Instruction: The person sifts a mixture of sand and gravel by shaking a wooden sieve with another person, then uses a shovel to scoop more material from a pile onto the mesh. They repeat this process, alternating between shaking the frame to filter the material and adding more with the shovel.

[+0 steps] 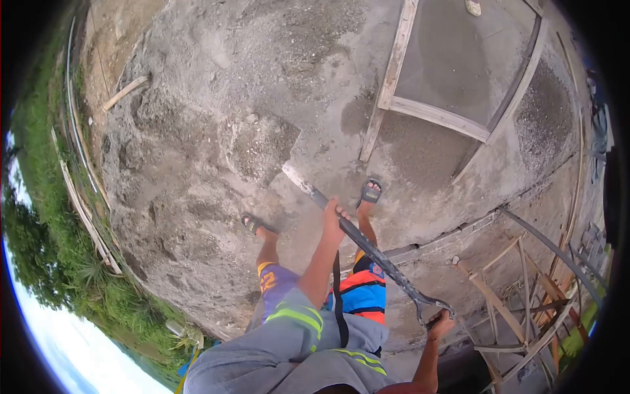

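My left hand [336, 211] is wrapped round the dark shaft of a shovel [377, 255]. At the shaft's upper end, my right hand [441, 324] grips the D-shaped handle. The shovel slants from lower right to upper left, its pale socket [298, 178] pointing away from me. Grey, gritty mix [259, 146] covers the blade, and only part of its straight edge shows. The blade lies at a large heap of the same grey mix [177, 164]. My sandalled feet stand apart on either side of the shaft.
A wooden frame [440, 117] stands on the ground at the upper right, with a damp grey patch inside. Loose timber [508, 305] is stacked at the lower right. A short wooden stick [125, 93] and long poles [85, 210] lie left, beside green plants [65, 262].
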A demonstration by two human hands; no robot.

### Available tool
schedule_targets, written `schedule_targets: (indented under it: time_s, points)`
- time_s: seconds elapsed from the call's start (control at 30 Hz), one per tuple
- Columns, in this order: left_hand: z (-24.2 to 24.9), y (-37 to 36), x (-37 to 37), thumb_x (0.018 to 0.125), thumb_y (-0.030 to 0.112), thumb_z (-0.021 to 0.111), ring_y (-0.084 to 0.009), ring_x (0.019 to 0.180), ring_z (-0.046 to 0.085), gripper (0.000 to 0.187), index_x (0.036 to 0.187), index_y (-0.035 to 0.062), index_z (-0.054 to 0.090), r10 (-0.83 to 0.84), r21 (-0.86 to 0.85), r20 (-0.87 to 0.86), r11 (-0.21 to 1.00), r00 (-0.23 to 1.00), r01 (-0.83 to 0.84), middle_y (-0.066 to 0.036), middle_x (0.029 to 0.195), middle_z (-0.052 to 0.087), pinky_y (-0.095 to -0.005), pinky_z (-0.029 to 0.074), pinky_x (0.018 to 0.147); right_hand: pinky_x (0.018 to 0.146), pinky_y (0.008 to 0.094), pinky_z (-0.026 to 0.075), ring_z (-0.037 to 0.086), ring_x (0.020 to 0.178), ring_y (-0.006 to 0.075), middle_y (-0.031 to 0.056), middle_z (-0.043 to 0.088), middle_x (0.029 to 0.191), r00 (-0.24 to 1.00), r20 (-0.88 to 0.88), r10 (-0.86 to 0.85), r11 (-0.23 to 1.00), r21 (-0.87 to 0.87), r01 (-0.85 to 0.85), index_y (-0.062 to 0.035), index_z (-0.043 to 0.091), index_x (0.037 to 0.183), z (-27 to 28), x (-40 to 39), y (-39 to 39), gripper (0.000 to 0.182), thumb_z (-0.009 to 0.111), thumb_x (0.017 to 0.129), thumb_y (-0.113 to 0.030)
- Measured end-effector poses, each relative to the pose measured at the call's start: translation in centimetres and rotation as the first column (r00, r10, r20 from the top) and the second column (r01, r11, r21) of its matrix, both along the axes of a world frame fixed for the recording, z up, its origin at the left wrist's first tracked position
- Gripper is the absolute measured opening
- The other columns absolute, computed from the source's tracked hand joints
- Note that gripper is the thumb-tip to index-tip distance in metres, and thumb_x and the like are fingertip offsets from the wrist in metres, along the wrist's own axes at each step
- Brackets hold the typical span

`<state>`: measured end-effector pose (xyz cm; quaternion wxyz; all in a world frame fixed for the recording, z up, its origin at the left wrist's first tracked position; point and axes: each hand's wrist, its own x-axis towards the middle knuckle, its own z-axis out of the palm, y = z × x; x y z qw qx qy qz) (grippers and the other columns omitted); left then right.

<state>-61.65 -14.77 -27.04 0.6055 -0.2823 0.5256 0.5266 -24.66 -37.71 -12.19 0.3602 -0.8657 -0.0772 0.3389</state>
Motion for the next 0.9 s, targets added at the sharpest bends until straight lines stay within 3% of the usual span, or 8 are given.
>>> schedule_targets:
  time_s: [0.3, 0.47, 0.53, 0.6, 0.77, 0.83, 0.87, 0.9]
  points:
    - [5.1, 14.4, 16.7, 0.082, 0.025, 0.063, -0.0150, 0.048, 0.048, 0.023, 0.082, 0.0094, 0.046, -0.535, 0.096, -0.176, 0.826, 0.826, 0.556, -0.002, 0.061, 0.047, -0.0304, 0.043, 0.046, 0.037, 0.0273, 0.035, 0.042, 0.039, 0.0142, 0.0021, 0.041, 0.052, 0.809, -0.246, -0.534, 0.836, -0.012, 0.549, -0.0079, 0.047, 0.066, -0.1, 1.7, -1.1, 0.018, 0.053, 0.080, -0.018]
    - [5.6, 23.2, 21.7, 0.081, 0.026, 0.062, -0.0174, 0.054, 0.054, 0.025, 0.083, 0.0065, 0.046, -0.622, 0.157, -0.473, 0.638, 0.624, 0.754, -0.004, 0.066, 0.050, -0.0330, 0.047, 0.050, 0.041, 0.0328, 0.038, 0.042, 0.041, 0.0174, 0.0026, 0.041, 0.052, 0.667, -0.461, -0.585, 0.793, -0.154, 0.589, -0.0097, 0.047, 0.069, -3.0, -2.4, 3.2, 0.015, 0.053, 0.079, -0.020]
    - [4.0, 27.1, 22.3, 0.081, 0.024, 0.061, -0.0180, 0.059, 0.057, 0.027, 0.088, 0.0019, 0.047, -0.686, 0.145, -0.548, 0.486, 0.479, 0.862, -0.008, 0.074, 0.053, -0.0324, 0.048, 0.052, 0.043, 0.0291, 0.039, 0.043, 0.044, 0.0159, 0.0014, 0.042, 0.054, 0.599, -0.569, -0.564, 0.804, -0.213, 0.555, -0.0109, 0.048, 0.072, -3.6, -4.3, 6.5, 0.013, 0.052, 0.080, -0.020]
    - [2.8, 31.2, 22.9, 0.079, 0.023, 0.062, -0.0185, 0.063, 0.059, 0.034, 0.094, -0.0034, 0.047, -0.724, -0.014, -0.636, 0.360, 0.270, 0.933, -0.013, 0.081, 0.056, -0.0324, 0.049, 0.053, 0.044, 0.0273, 0.040, 0.044, 0.045, 0.0155, 0.0023, 0.047, 0.058, 0.512, -0.725, -0.460, 0.838, -0.163, 0.521, -0.0104, 0.049, 0.074, -5.9, -5.5, 7.7, 0.013, 0.054, 0.080, -0.020]
    - [4.1, 36.4, 22.9, 0.072, 0.024, 0.071, -0.0265, 0.070, 0.062, 0.051, 0.100, -0.0102, 0.046, -0.491, -0.364, -0.851, 0.295, -0.187, 0.884, -0.021, 0.088, 0.059, -0.0360, 0.050, 0.062, 0.044, 0.0252, 0.039, 0.045, 0.048, 0.0120, 0.0014, 0.047, 0.059, 0.065, -0.939, -0.338, 0.875, -0.288, 0.389, -0.0045, 0.056, 0.087, -9.9, -5.6, 10.7, 0.018, 0.054, 0.082, -0.021]
    - [8.1, 36.3, 22.7, 0.072, 0.026, 0.072, -0.0370, 0.090, 0.062, 0.060, 0.107, -0.0093, 0.041, -0.454, -0.436, -0.846, 0.286, -0.280, 0.854, -0.027, 0.094, 0.061, -0.0420, 0.047, 0.080, 0.044, 0.0243, 0.037, 0.043, 0.049, 0.0108, 0.0010, 0.047, 0.060, -0.221, -0.922, -0.319, 0.862, -0.379, 0.338, -0.0032, 0.058, 0.090, -11.0, -4.7, 12.3, 0.023, 0.053, 0.084, -0.025]
    - [8.7, 36.2, 22.3, 0.071, 0.027, 0.073, -0.0368, 0.088, 0.062, 0.060, 0.107, -0.0087, 0.040, -0.452, -0.427, -0.849, 0.282, -0.274, 0.859, -0.026, 0.092, 0.061, -0.0423, 0.047, 0.079, 0.044, 0.0238, 0.036, 0.042, 0.049, 0.0102, 0.0008, 0.047, 0.061, -0.353, -0.879, -0.322, 0.853, -0.431, 0.295, -0.0026, 0.058, 0.091, -11.2, -4.2, 12.7, 0.026, 0.053, 0.084, -0.027]
    - [9.1, 35.9, 21.7, 0.071, 0.027, 0.073, -0.0366, 0.086, 0.062, 0.060, 0.106, -0.0081, 0.040, -0.454, -0.419, -0.851, 0.285, -0.263, 0.862, -0.026, 0.090, 0.061, -0.0425, 0.047, 0.078, 0.045, 0.0239, 0.035, 0.040, 0.050, 0.0101, 0.0006, 0.047, 0.064, -0.372, -0.877, -0.305, 0.886, -0.405, 0.228, -0.0010, 0.058, 0.099, -11.5, -3.9, 12.7, 0.034, 0.051, 0.085, -0.031]
